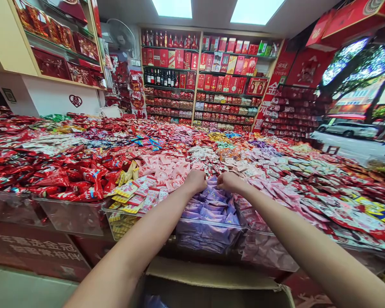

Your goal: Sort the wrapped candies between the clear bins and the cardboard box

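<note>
Both my arms reach forward over a clear plastic bin (211, 223) filled with small purple candy packets (208, 209). At the back left of this purple pile is my left hand (196, 180), its fingers curled closed. My right hand (230, 182) is closed too, a short way to the right, at the pile's back right. A purple packet (212, 181) shows between the two hands, close to the fingertips of both. What exactly the fingers pinch is hidden by the hands. Pale pink packets (163, 167) lie left of my left hand, and more pink packets (276, 188) lie right of my right hand.
An open cardboard box (211, 276) stands below the bin, with a purple packet (155, 301) inside. Red packets (83, 179) and yellow packets (126, 190) fill bins to the left. Shelves (197, 77) of boxes and bottles line the back wall. A street (349, 143) shows at right.
</note>
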Demonstrator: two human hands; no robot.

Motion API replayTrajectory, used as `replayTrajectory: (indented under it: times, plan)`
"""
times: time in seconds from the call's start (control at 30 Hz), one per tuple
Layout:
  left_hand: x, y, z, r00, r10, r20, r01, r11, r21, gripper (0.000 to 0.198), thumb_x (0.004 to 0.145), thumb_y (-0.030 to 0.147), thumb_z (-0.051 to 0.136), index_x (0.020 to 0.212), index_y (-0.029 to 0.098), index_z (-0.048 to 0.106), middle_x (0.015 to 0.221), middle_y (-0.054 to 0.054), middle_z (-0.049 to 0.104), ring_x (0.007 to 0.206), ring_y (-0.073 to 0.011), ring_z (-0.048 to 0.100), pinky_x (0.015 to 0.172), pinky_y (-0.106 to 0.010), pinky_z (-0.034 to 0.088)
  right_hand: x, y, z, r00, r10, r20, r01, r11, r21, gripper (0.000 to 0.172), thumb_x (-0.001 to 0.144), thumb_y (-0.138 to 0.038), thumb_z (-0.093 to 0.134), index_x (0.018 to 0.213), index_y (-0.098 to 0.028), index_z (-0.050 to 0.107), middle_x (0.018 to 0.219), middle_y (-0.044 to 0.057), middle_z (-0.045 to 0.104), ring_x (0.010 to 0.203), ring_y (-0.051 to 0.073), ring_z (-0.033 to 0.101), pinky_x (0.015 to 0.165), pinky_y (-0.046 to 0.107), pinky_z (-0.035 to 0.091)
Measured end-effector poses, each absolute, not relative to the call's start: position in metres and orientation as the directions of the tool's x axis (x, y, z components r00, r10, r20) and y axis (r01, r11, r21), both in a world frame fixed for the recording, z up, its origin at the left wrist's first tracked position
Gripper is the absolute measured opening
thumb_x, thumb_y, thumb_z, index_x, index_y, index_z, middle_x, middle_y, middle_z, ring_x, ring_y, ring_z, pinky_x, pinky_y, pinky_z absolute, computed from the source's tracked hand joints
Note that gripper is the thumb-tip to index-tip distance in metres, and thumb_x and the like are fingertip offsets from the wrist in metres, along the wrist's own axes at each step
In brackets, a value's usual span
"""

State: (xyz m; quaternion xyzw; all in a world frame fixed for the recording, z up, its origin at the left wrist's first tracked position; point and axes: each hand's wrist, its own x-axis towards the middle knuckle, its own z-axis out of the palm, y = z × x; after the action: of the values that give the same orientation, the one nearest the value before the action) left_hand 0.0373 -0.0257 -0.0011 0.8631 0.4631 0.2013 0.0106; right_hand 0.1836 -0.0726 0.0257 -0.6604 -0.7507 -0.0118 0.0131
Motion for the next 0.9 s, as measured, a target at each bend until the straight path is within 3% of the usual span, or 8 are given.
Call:
replayTrajectory:
  times: [0.3,0.5,0.77,0.9]
  plan:
    - [0.037,-0.027,-0.001,0.434,0.835,0.338,0.822,-0.521,0.230,0.019,0.068,0.025,0.053,0.079,0.019,0.067,0.077,-0.007,0.066,0.079,-0.0188,0.059,0.072,-0.027,0.046,0.181,-0.065,0.030,-0.114,0.992,0.050,0.993,0.112,0.046,0.021,0.068,-0.020,0.055,0.083,-0.018,0.068,0.084,0.006,0.068,0.078,0.018,0.060,0.060,0.022,0.038]
    - [0.036,-0.031,0.000,0.500,0.789,0.357,0.760,-0.598,0.257,0.030,0.069,0.044,0.057,0.090,0.023,0.064,0.087,-0.004,0.066,0.088,-0.0184,0.057,0.077,-0.027,0.044,0.185,-0.064,0.030,-0.096,0.995,0.021,0.995,0.095,0.039,0.020,0.069,-0.023,0.056,0.084,-0.018,0.068,0.083,0.006,0.068,0.077,0.018,0.060,0.059,0.022,0.038]
    - [0.035,-0.028,-0.001,0.542,0.763,0.351,0.725,-0.636,0.263,0.023,0.070,0.032,0.059,0.090,0.024,0.066,0.090,-0.003,0.066,0.092,-0.0185,0.055,0.084,-0.029,0.042,0.185,-0.084,0.042,-0.103,0.991,0.089,0.994,0.100,0.033,0.022,0.073,-0.026,0.052,0.084,-0.016,0.067,0.083,0.007,0.068,0.075,0.017,0.059,0.059,0.022,0.038]
    - [0.036,-0.027,-0.003,0.559,0.743,0.368,0.706,-0.659,0.259,0.022,0.072,0.028,0.056,0.092,0.024,0.066,0.093,-0.003,0.066,0.094,-0.0180,0.055,0.086,-0.029,0.040,0.176,-0.095,0.041,-0.207,0.976,-0.072,0.978,0.207,-0.008,0.021,0.068,-0.028,0.058,0.083,-0.018,0.068,0.081,0.004,0.068,0.072,0.016,0.060,0.057,0.020,0.038]
